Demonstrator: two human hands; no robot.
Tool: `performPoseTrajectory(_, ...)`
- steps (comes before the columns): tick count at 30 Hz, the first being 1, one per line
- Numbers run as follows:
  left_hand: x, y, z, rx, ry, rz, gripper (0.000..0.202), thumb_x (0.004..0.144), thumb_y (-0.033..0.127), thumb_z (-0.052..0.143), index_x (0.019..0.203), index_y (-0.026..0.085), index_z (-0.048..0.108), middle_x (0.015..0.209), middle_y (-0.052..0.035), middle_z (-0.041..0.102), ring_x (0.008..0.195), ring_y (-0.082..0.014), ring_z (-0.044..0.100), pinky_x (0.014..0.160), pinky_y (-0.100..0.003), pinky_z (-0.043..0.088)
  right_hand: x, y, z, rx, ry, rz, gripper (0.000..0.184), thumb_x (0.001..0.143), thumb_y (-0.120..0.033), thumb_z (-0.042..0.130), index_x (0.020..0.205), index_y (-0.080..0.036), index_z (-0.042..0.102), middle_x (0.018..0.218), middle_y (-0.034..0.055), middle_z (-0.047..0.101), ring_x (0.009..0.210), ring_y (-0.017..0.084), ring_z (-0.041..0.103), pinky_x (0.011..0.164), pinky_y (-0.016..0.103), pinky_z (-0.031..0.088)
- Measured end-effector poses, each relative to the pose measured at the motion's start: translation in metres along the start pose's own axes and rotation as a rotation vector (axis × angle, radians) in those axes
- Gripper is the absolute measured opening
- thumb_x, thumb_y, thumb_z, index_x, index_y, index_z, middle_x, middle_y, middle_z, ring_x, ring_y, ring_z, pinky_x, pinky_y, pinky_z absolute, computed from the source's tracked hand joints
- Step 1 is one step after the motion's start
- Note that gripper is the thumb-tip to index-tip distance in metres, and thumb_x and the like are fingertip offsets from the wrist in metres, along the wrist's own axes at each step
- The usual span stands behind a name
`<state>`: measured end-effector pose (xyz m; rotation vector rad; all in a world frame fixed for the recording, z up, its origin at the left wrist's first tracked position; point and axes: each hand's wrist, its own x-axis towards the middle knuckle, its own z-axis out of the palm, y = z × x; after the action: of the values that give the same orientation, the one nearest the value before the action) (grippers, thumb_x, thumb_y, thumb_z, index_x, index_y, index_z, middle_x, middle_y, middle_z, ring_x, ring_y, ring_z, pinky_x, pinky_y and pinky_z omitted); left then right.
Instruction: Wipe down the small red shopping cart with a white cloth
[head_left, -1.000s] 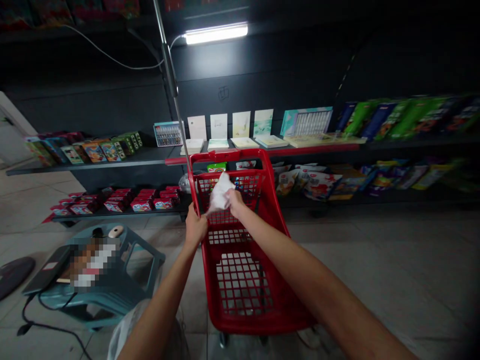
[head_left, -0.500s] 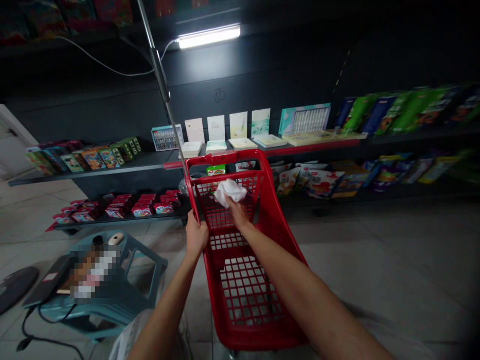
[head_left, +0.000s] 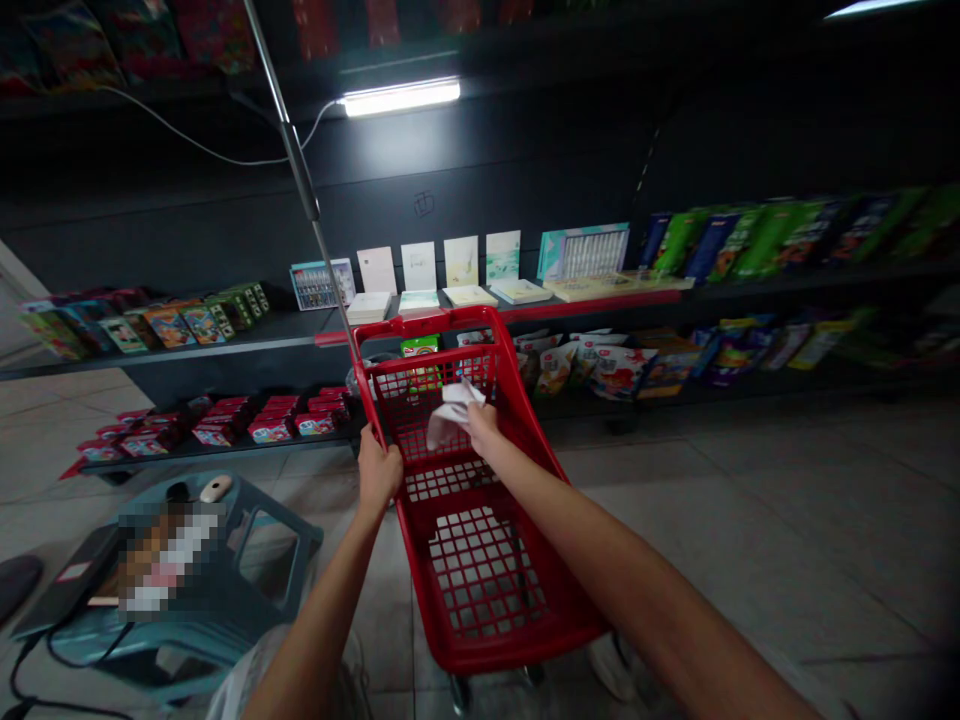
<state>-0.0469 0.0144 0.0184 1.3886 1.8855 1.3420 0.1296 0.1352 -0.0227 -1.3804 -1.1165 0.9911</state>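
Observation:
A red plastic shopping cart (head_left: 540,440) stands in front of me, its grid floor and far grid panel showing. My left hand (head_left: 379,472) is wrapped round the cart's left rim, its thumb lying along the edge. Inside the basket, my right hand (head_left: 484,425) grips a white cloth (head_left: 452,410) near the far grid panel. The cloth hangs loosely down to the left of the fingers; whether it touches the grid I cannot tell. A thin metal pole (head_left: 300,175) rises from the cart's far left corner.
A blue-grey plastic stool (head_left: 281,590) at the lower left bears a dark flat device, a pale mouse (head_left: 216,488) and a blurred-out patch. Behind the cart, shelves hold upright books (head_left: 461,262), snack bags (head_left: 619,370) and small red boxes (head_left: 274,425). A lamp (head_left: 401,97) glows above.
My right hand has turned, and the bunched cloth now hangs more loosely open. My left hand keeps its hold on the rim. The view has shifted slightly to the right.

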Motion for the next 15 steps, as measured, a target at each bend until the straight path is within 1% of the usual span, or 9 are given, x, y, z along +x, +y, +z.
performPoseTrajectory(2, 0.001, -0.001, 0.0, 0.001, -0.005, -0.007, 0.059, 0.08, 0.012, 0.053, 0.139, 0.016, 0.05, 0.135, -0.0133, 0.066, 0.126, -0.0253, 0.063, 0.111, -0.037, 0.045, 0.013, -0.026, -0.002, 0.035, 0.156, -0.004, 0.043, 0.101, -0.02, 0.037, 0.138, -0.009, 0.056, 0.116, 0.0141, 0.073, 0.104, 0.022, 0.073, 0.083, 0.032, 0.062)
performPoseTrajectory(3, 0.001, 0.0, 0.0, 0.004, -0.008, -0.01, 0.059, 0.08, 0.013, 0.054, 0.139, 0.016, 0.05, 0.135, -0.0134, 0.066, 0.125, -0.0254, 0.063, 0.11, -0.037, 0.046, 0.017, -0.04, -0.004, 0.015, 0.237, -0.049, 0.047, 0.099, -0.02, 0.036, 0.139, -0.008, 0.056, 0.118, 0.0158, 0.073, 0.107, 0.024, 0.072, 0.086, 0.033, 0.061)
performPoseTrajectory(5, 0.002, 0.0, 0.0, 0.017, -0.012, -0.024, 0.06, 0.08, 0.013, 0.054, 0.14, 0.016, 0.049, 0.135, -0.0133, 0.066, 0.125, -0.0257, 0.063, 0.109, -0.037, 0.046, 0.023, -0.063, -0.009, -0.104, 0.366, -0.227, 0.054, 0.095, -0.021, 0.04, 0.145, -0.007, 0.052, 0.129, 0.0191, 0.069, 0.117, 0.029, 0.069, 0.098, 0.038, 0.057)
performPoseTrajectory(7, 0.001, 0.001, 0.0, 0.028, -0.015, -0.035, 0.062, 0.079, 0.013, 0.055, 0.141, 0.016, 0.049, 0.135, -0.0132, 0.066, 0.125, -0.0258, 0.063, 0.109, -0.037, 0.047, 0.027, -0.077, -0.014, -0.314, 0.402, -0.459, 0.065, 0.093, -0.02, 0.042, 0.156, -0.009, 0.04, 0.149, 0.0196, 0.056, 0.135, 0.03, 0.057, 0.112, 0.041, 0.048)
performPoseTrajectory(8, 0.001, 0.001, 0.0, 0.027, -0.016, -0.032, 0.062, 0.079, 0.014, 0.055, 0.141, 0.016, 0.049, 0.135, -0.0133, 0.066, 0.125, -0.0259, 0.063, 0.109, -0.037, 0.047, 0.029, -0.079, -0.016, -0.422, 0.393, -0.561, 0.069, 0.093, -0.019, 0.043, 0.16, -0.01, 0.033, 0.159, 0.0174, 0.046, 0.144, 0.029, 0.049, 0.118, 0.042, 0.041)
performPoseTrajectory(9, 0.001, 0.001, 0.0, 0.021, -0.016, -0.023, 0.061, 0.079, 0.014, 0.055, 0.14, 0.016, 0.049, 0.135, -0.0135, 0.066, 0.125, -0.0259, 0.063, 0.109, -0.037, 0.047, 0.031, -0.077, -0.018, -0.517, 0.374, -0.637, 0.072, 0.092, -0.017, 0.043, 0.162, -0.012, 0.029, 0.165, 0.0144, 0.037, 0.15, 0.027, 0.04, 0.123, 0.043, 0.035)
performPoseTrajectory(10, 0.001, 0.001, 0.0, 0.011, -0.016, -0.01, 0.061, 0.079, 0.014, 0.054, 0.14, 0.016, 0.049, 0.135, -0.0136, 0.067, 0.125, -0.0259, 0.063, 0.109, -0.037, 0.047, 0.034, -0.072, -0.019, -0.592, 0.346, -0.685, 0.073, 0.092, -0.014, 0.043, 0.163, -0.013, 0.029, 0.168, 0.0117, 0.032, 0.154, 0.025, 0.033, 0.126, 0.043, 0.03)
performPoseTrajectory(12, 0.0, 0.0, 0.0, -0.001, -0.017, 0.009, 0.06, 0.079, 0.013, 0.054, 0.139, 0.016, 0.05, 0.134, -0.0133, 0.067, 0.125, -0.0258, 0.063, 0.109, -0.037, 0.047, 0.042, -0.055, -0.02, -0.683, 0.291, -0.712, 0.073, 0.09, -0.007, 0.039, 0.162, -0.013, 0.032, 0.169, 0.0088, 0.031, 0.157, 0.02, 0.027, 0.129, 0.041, 0.025)
performPoseTrajectory(15, 0.0, -0.003, 0.001, 0.003, -0.022, 0.018, 0.06, 0.079, 0.012, 0.053, 0.139, 0.016, 0.049, 0.134, -0.013, 0.067, 0.124, -0.025, 0.064, 0.109, -0.037, 0.047, 0.052, -0.026, -0.022, -0.721, 0.237, -0.737, 0.078, 0.085, 0.003, 0.033, 0.161, -0.015, 0.035, 0.169, 0.0072, 0.032, 0.158, 0.017, 0.022, 0.13, 0.042, 0.022)
